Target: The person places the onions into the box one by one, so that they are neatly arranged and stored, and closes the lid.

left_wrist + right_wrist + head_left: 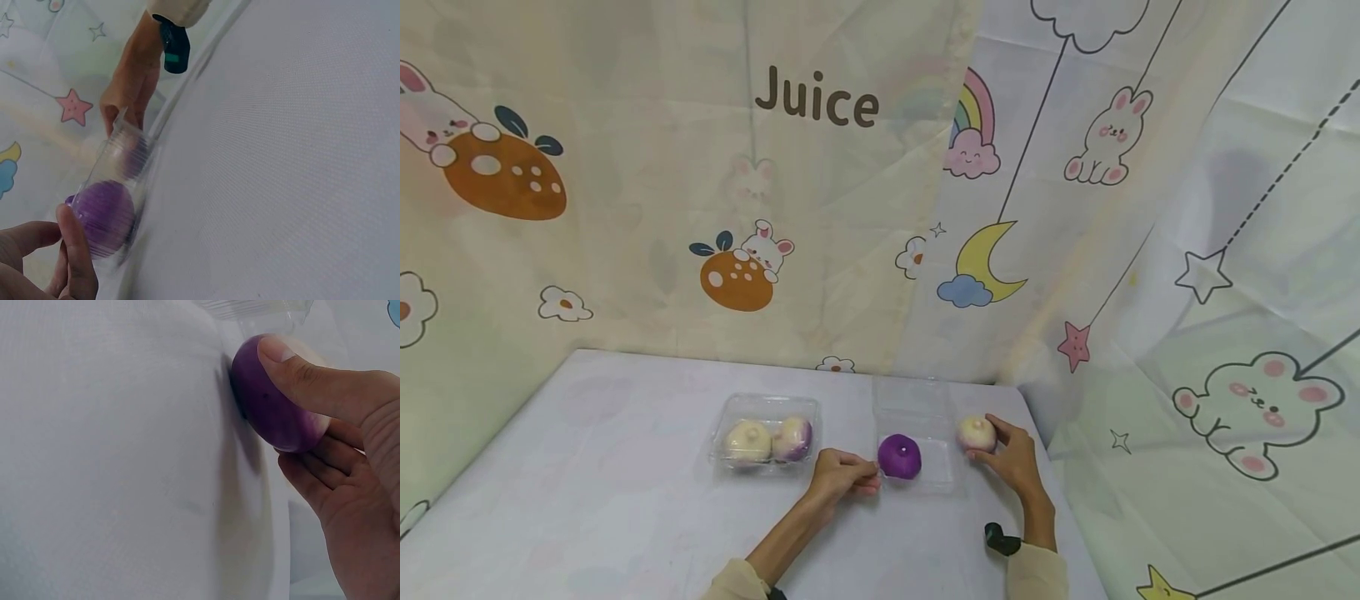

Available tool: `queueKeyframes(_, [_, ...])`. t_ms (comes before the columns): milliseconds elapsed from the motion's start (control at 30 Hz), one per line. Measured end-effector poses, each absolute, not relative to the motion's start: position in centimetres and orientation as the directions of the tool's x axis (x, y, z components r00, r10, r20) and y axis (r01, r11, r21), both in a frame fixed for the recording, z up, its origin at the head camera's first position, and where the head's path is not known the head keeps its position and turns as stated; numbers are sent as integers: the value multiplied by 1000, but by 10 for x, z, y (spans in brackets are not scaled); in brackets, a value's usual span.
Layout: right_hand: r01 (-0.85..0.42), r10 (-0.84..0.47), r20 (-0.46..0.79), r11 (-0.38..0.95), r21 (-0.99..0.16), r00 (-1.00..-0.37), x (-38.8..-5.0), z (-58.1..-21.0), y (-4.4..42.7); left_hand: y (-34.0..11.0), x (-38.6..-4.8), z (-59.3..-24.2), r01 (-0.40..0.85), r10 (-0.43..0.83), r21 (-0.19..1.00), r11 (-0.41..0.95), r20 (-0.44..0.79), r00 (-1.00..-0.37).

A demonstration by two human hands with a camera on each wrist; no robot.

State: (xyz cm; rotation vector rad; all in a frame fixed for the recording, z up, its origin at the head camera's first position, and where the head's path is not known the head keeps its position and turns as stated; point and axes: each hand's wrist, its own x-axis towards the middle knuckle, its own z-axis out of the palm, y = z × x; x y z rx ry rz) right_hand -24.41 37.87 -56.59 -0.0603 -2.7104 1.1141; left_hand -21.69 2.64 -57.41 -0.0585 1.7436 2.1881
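In the head view my right hand [1015, 458] grips a turnip [976, 434], pale on top and purple below, just right of an open clear plastic box [936, 467]. Thumb and fingers hold its sides in the right wrist view, its purple underside [275, 400] close to the table. My left hand [846, 475] pinches the left edge of that box. Inside the box, on its left side, sits a round purple turnip [899, 457] with a small nub; the left wrist view shows it through the clear wall.
A second clear box [767, 400], to the left, holds two white-and-purple turnips [748, 442]. The white table [625, 483] meets printed cloth walls [850, 250] at the back and right. A dark wrist strap [1002, 539] is at the right sleeve.
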Motion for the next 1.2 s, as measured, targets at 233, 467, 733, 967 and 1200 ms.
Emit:
queueKeyframes(233, [-58, 110, 190, 702, -709, -976, -243, -569, 379, 27, -216, -573, -286, 241, 939, -190, -237, -941])
queueKeyframes(467, [-59, 120, 192, 685, -726, -974, -242, -572, 379, 27, -216, -573, -281, 243, 940, -196, -231, -942])
queueKeyframes(733, [-73, 111, 198, 676, -734, -974, -243, -573, 383, 27, -217, -573, -285, 239, 941, -183, -238, -941])
queueKeyframes(967, [-120, 88, 243, 681, -723, -966, -242, -572, 384, 26, -218, -571, -286, 241, 941, -182, -240, -940])
queueKeyframes(1200, [-121, 85, 241, 678, -725, -967, -238, -568, 379, 26, -215, -570, -285, 243, 938, -195, -236, -941])
